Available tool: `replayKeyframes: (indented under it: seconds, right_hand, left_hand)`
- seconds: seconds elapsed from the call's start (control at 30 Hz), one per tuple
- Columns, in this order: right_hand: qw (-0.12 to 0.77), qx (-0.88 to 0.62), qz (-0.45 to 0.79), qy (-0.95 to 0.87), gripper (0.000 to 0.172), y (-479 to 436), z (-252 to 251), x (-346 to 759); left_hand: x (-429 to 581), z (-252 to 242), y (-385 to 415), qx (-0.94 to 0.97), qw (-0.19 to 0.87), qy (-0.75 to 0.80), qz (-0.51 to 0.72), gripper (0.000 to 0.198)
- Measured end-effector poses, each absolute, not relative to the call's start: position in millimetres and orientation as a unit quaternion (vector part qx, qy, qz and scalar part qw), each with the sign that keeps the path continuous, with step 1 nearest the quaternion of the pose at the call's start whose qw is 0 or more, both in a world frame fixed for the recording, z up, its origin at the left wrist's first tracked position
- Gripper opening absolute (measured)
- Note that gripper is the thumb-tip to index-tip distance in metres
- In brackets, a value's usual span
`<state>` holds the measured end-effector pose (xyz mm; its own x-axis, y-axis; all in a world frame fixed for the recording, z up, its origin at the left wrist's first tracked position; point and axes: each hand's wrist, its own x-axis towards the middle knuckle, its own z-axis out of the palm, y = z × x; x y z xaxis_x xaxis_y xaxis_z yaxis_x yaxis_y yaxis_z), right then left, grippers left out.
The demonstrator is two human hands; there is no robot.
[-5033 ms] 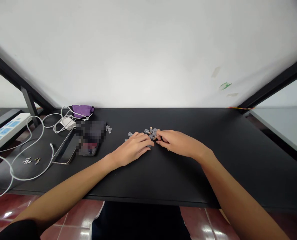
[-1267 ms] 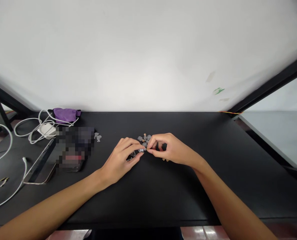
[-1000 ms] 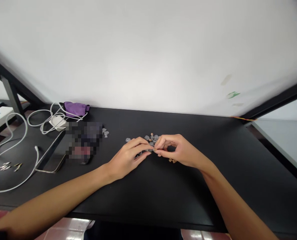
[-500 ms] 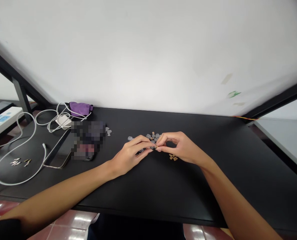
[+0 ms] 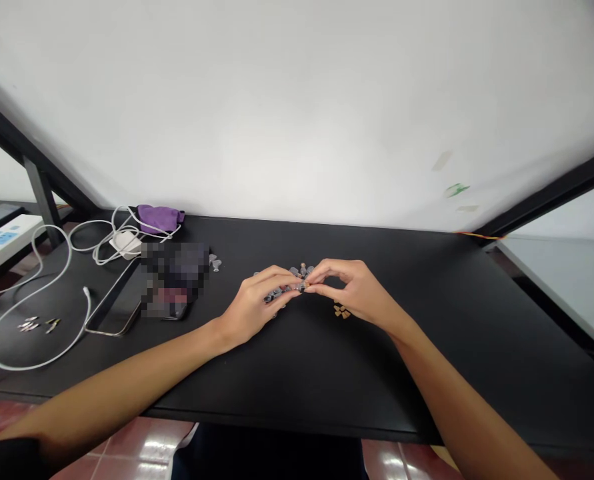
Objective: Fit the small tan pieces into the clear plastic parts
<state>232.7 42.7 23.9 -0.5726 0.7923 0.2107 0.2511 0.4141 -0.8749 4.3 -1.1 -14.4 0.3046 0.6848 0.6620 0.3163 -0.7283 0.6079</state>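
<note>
Pinching a tiny gray part [image 5: 297,288] between closed fingertips of the left hand [image 5: 254,300] and right hand [image 5: 349,287], just below a small heap of gray parts [image 5: 301,271] mid-frame on the black table [image 5: 377,373]. Little tan bits [image 5: 342,311] lying just under the right hand. Plenty of open table toward the lower right; white cords [image 5: 64,352] well apart at the far left.

Before me, the small pieces [image 5: 301,271] are smooth, translucent grey plastic; the tan bits [image 5: 342,312] look matt, perhaps wood, though too small to be sure. The desktop [image 5: 327,380] is matt black, the pouch [image 5: 159,218] at its rear edge soft purple cloth, the floor tiles [image 5: 149,453] glossy.
</note>
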Motion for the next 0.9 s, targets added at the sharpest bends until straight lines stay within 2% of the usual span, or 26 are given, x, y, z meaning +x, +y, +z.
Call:
replayKeyframes:
  seconds: [0.6,0.9]
  right_hand:
    - [0.348,-0.352,0.46,-0.737,0.01,41.1,14.4,225.7]
    - [0.366,-0.352,0.531,-0.678,0.014,40.4,8.2,218.1]
  left_hand:
    - [3.8,-14.4,-0.6,0.755,0.229,0.336,0.515,0.021]
    - [3.1,-15.0,-0.8,0.76,0.188,0.328,0.529,0.02]
